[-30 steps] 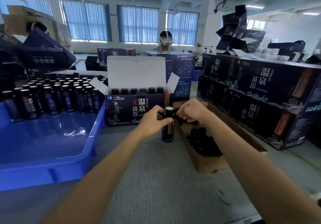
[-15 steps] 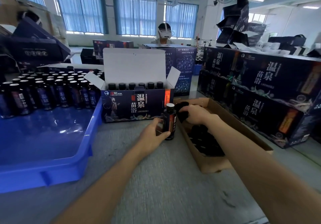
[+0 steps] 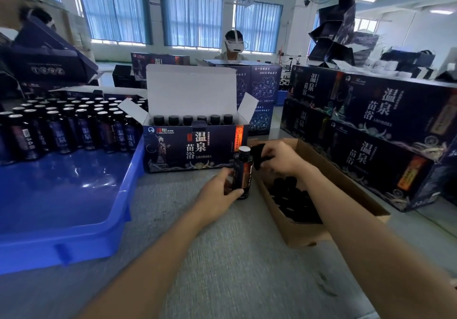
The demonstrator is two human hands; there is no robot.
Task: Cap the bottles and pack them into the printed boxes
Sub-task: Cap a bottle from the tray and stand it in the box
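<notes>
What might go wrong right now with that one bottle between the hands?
The bottle is upright and uncapped, its pale top bare, gripped low by the left hand; a sideways push from above may tip it. The right hand pinches a black cap beside the neck, not over it; set down crooked, it might not seat. A slip would likely drop it into the cardboard box of loose caps.

Table (image 3: pixel 222 264) with tray (image 3: pixel 74 247), printed box (image 3: pixel 193 150), carton (image 3: pixel 299 235)
</notes>
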